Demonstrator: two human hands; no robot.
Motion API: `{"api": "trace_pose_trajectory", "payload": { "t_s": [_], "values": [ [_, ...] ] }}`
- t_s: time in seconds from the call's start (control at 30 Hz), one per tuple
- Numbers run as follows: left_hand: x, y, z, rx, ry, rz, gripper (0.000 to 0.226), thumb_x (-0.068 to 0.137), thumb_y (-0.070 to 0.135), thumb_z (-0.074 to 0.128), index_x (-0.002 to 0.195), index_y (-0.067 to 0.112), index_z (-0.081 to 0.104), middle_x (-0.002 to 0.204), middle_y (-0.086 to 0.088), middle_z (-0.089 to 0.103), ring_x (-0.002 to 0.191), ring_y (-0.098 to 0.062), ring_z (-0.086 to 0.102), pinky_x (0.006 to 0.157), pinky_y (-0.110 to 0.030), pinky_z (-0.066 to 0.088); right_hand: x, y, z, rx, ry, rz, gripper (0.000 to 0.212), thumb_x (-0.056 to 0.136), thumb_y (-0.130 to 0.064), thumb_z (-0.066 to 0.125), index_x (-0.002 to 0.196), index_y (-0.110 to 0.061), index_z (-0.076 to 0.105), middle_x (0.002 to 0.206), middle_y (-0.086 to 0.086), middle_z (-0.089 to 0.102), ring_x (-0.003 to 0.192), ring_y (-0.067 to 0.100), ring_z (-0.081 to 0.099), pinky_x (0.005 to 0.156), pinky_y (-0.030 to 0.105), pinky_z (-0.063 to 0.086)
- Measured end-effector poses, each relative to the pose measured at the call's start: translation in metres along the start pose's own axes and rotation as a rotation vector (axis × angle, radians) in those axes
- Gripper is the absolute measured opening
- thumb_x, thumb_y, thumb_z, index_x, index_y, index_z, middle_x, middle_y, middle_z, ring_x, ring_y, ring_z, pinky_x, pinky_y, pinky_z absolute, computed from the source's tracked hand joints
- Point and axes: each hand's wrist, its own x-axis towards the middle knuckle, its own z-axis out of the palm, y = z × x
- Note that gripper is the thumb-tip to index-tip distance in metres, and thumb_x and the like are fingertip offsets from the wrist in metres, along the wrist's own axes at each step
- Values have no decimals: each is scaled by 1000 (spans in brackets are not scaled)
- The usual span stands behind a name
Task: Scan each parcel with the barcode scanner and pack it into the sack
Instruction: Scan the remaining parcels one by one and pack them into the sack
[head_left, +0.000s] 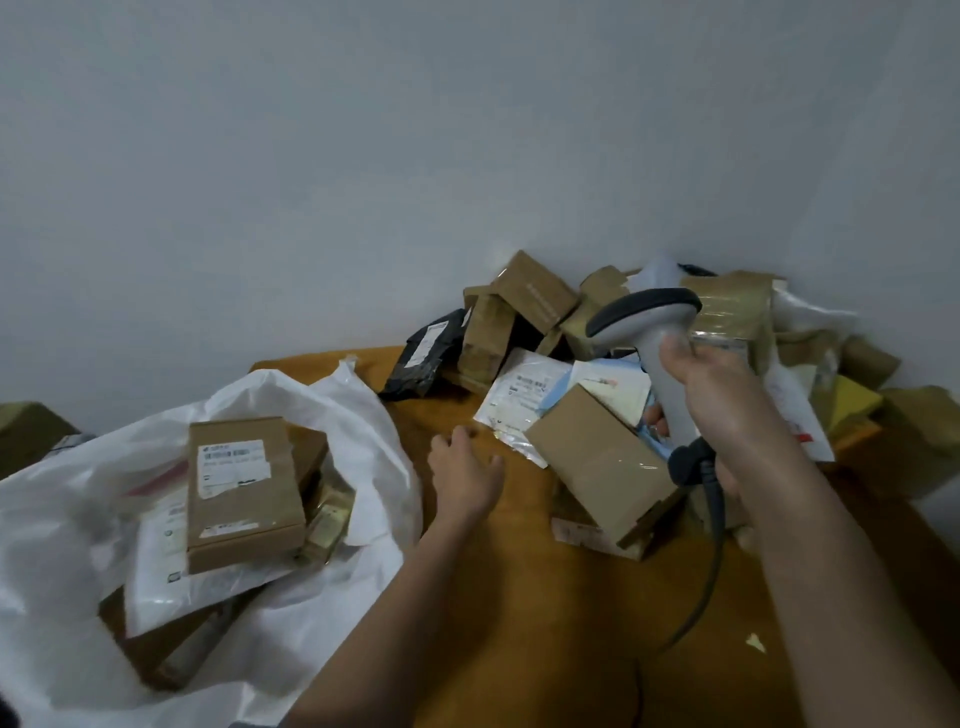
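Note:
My right hand (727, 405) grips the handle of a grey barcode scanner (649, 322), its head pointing left above the parcel heap. My left hand (465, 467) hovers empty, fingers relaxed, over the brown table between the sack and a tilted cardboard box (597, 462). The white sack (78, 571) lies open at the left. Inside it a brown box with a white label (241, 493) rests on top of other parcels. A white plastic mailer (524, 400) lies just beyond my left hand.
A heap of cardboard boxes (535, 291), a black mailer (426, 353) and yellow and white envelopes (852, 405) fills the table's far right corner against the pale wall. The scanner's cable (711, 551) hangs down over the brown table (545, 623). Another box (26, 431) sits at far left.

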Motion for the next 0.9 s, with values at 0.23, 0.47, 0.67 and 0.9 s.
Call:
{"api": "trace_pose_trajectory", "payload": {
  "t_s": [0.23, 0.47, 0.67, 0.9],
  "values": [
    [-11, 62, 97, 91, -250, -36, 80, 85, 62, 59, 144, 18, 29, 143, -13, 37, 131, -32, 38, 105, -43, 39, 35, 23, -45, -50, 23, 36, 33, 101, -43, 42, 86, -19, 59, 52, -1, 62, 38, 3, 55, 47, 26, 41],
    [-11, 111, 148, 136, -356, -316, 127, 61, 90, 53, 152, 8, 18, 156, -27, 13, 143, -44, 16, 114, -58, 25, 59, 39, -73, -72, -10, 52, 29, 102, -39, 43, 83, -22, 57, 61, 5, 61, 39, 3, 55, 36, 17, 41],
    [-1, 99, 145, -165, -400, -416, 125, 68, 58, 79, 154, 25, -6, 161, -13, -13, 145, -45, 11, 112, -58, 32, 75, 41, -80, -39, -73, 49, 28, 101, -39, 43, 87, -22, 59, 67, 4, 62, 41, 2, 56, 38, 17, 43],
    [0, 73, 93, -528, -575, -238, 86, 91, 9, 60, 149, 46, 8, 138, -7, 41, 111, -30, 54, 64, -39, 57, 82, 42, -60, -28, -132, 28, 36, 98, -42, 45, 93, -11, 61, 58, 5, 60, 43, 8, 59, 52, 31, 45]
  ]
}}
